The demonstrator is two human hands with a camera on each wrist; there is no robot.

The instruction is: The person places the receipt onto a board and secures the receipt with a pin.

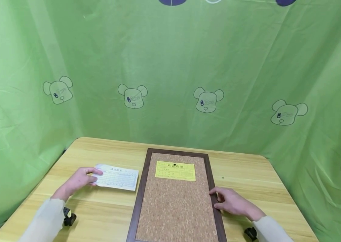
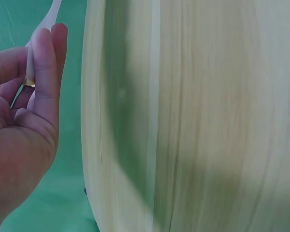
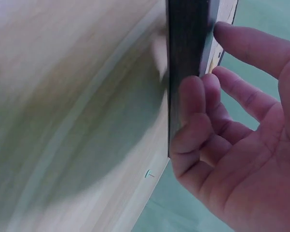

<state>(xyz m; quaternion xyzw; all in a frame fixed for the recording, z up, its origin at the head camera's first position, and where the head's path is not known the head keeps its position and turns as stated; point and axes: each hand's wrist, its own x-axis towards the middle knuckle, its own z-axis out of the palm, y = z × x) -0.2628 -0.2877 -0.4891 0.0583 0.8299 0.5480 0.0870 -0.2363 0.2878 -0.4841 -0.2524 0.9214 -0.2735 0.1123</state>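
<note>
In the head view, my left hand (image 1: 81,179) pinches the left end of a white receipt pad (image 1: 117,177) between thumb and fingers. The left wrist view shows the pad (image 2: 30,65) edge-on within the hand. A cork board (image 1: 175,205) in a dark brown frame lies to the right of the pad. Near its top, a black pushpin (image 1: 175,164) stands in a yellow receipt slip (image 1: 175,173). My right hand (image 1: 234,201) grips the frame's right side; in the right wrist view, bent fingers lie along the frame's outer side (image 3: 186,53).
A small green pushpin (image 3: 147,174) lies on the wooden table (image 1: 246,174) to the right of the board. Green curtains (image 1: 170,67) with bear-head prints hang behind the table and along both sides.
</note>
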